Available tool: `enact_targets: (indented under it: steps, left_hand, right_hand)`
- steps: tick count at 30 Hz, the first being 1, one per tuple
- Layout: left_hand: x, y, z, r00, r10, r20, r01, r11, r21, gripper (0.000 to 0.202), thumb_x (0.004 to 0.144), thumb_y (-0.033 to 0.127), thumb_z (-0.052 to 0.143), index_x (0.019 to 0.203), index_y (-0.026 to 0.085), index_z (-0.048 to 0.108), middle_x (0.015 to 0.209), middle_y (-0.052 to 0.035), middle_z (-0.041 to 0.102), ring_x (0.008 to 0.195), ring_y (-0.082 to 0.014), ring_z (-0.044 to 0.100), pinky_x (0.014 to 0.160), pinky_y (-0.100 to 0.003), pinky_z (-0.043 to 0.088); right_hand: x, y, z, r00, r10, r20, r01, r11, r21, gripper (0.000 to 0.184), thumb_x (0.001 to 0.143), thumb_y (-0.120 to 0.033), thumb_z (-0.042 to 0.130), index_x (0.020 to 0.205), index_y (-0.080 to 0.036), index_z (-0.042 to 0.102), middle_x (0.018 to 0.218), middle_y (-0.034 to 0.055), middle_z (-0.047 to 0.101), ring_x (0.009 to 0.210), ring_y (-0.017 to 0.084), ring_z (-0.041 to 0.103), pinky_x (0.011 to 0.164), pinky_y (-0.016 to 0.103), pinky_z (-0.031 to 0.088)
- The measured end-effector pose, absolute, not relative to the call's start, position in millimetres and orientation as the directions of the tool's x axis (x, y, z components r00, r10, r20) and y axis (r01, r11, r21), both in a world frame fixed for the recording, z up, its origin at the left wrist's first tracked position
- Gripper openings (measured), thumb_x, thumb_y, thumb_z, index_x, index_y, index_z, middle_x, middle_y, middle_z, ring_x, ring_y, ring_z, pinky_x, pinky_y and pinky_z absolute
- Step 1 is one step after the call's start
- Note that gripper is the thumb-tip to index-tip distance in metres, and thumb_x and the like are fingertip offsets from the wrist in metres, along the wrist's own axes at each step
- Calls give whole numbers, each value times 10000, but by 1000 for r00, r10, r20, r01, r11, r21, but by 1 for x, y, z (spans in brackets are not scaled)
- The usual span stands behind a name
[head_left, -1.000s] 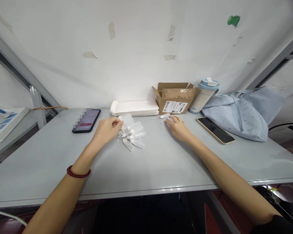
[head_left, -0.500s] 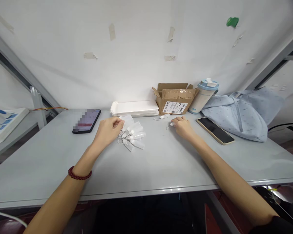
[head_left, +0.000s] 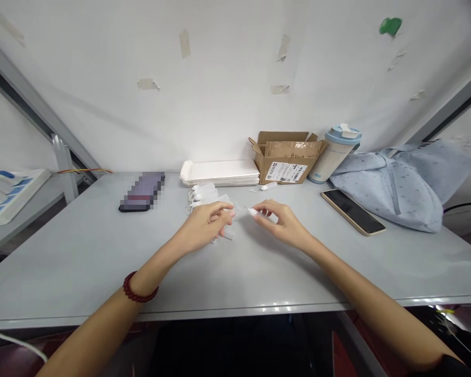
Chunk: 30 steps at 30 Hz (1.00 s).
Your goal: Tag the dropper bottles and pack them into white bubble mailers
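My right hand pinches a small translucent bottle with a white tip just above the table, its tip pointing left. A faint clear thread or loop shows near that tip. My left hand is closed, thumb and fingers together, facing the bottle's tip; whatever those fingers hold is too small to make out. Behind and partly under the left hand lies a pile of similar small bottles, with thin white strings at their left ends. Another small bottle lies alone in front of the cardboard box.
Along the wall stand a stack of white trays or sleeves, an open cardboard box and a tumbler. A pale blue bag and a phone lie right; another phone lies left. The table's front edge is near.
My right hand has lifted the small bottle and brought it left toward the middle. My left hand has moved right and nearer, off the back of the pile. The view has shifted slightly.
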<state>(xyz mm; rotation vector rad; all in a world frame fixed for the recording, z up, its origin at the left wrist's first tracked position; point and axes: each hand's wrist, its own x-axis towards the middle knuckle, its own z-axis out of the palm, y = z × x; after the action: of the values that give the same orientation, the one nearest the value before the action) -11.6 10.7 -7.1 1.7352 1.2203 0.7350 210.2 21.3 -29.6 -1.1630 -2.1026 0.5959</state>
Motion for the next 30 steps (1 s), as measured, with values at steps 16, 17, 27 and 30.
enact_targets:
  steps: [16, 17, 27, 30]
  left_hand:
    - [-11, 8, -1, 253, 964, 83, 269, -153, 951, 167, 754, 302, 671, 796, 144, 703, 572, 20, 600, 504, -86, 544, 491, -194, 457]
    - [-12, 8, 0, 237, 968, 85, 266, -148, 952, 157, 742, 295, 681, 774, 143, 702, 575, 19, 602, 501, -84, 541, 488, -192, 458]
    - [-14, 11, 5, 231, 973, 10, 329, -87, 940, 158, 704, 270, 695, 772, 128, 699, 578, -7, 636, 532, -118, 577, 547, -243, 502]
    - [-14, 11, 4, 249, 968, 13, 334, -98, 937, 186, 712, 274, 682, 827, 130, 710, 609, -24, 667, 561, -142, 606, 596, -282, 528]
  right_hand:
    - [201, 4, -18, -418, 853, 312, 439, 491, -753, 153, 850, -261, 554, 905, -172, 666, 838, 41, 656, 769, 145, 532, 634, 254, 415]
    - [201, 4, -18, -412, 858, 308, 440, 483, -757, 155, 849, -264, 555, 904, -171, 667, 840, 42, 654, 773, 145, 534, 622, 250, 411]
    - [203, 6, -17, -373, 880, 295, 453, 451, -769, 188, 853, -309, 551, 898, -172, 671, 814, 43, 628, 763, 146, 540, 544, 226, 381]
    - [202, 5, -18, -392, 869, 301, 461, 469, -753, 210, 860, -338, 539, 896, -179, 672, 802, 45, 630, 760, 151, 537, 549, 231, 386]
